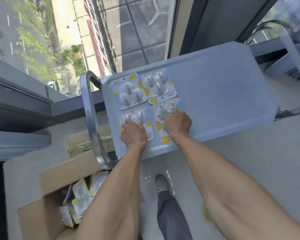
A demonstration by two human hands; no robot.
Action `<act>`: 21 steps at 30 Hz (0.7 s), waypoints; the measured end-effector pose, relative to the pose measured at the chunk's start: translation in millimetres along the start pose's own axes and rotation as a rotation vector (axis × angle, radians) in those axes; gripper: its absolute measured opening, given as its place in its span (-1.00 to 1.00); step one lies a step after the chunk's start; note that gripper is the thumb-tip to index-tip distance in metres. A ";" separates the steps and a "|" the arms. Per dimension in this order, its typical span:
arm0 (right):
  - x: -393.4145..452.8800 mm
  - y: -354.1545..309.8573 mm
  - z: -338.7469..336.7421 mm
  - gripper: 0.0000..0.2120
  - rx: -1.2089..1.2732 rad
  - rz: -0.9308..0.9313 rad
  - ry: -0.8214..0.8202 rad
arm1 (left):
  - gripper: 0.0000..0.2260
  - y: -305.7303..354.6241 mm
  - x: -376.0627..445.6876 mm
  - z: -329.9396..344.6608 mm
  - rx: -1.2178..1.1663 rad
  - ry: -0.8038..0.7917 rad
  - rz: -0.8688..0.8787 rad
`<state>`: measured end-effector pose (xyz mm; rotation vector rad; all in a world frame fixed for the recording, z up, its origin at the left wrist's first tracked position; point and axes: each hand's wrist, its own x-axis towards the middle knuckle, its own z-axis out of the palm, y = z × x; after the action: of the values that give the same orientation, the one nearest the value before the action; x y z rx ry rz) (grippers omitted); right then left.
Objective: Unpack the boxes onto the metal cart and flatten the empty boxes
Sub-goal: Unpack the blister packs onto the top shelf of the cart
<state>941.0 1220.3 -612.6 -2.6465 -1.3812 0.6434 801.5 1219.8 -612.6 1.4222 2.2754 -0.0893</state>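
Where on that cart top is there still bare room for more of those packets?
The cart top is bare across its whole right part, from the packets to the right rim. The left end by the handle is crowded: four blister packs lie in a two-by-two block, with the left hand and right hand on the near two.

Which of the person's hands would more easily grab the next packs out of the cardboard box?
Probably the left hand. The open cardboard box with the remaining packs sits on the floor at the person's left, below the cart handle. The right hand would have to cross the body.
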 end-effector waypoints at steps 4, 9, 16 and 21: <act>-0.4 -9.1 -3.7 -0.72 0.001 0.034 0.011 | -0.64 -1.7 -4.3 -11.6 0.041 0.012 0.049; -10.2 -44.0 -39.9 -0.71 -0.009 -0.120 0.046 | -0.76 1.2 -0.3 -85.8 0.116 0.029 0.392; -58.1 -188.2 -153.0 -0.67 0.160 -0.323 0.226 | -0.73 -39.0 25.9 -291.4 -0.126 0.386 0.302; -160.3 -278.8 -140.4 -0.69 0.228 -0.471 0.273 | -0.79 -209.2 22.5 -323.5 -0.153 0.396 0.089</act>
<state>704.2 1271.8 -359.0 -2.0347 -1.6448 0.3425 501.8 1234.2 -369.7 1.5664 2.4554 0.4210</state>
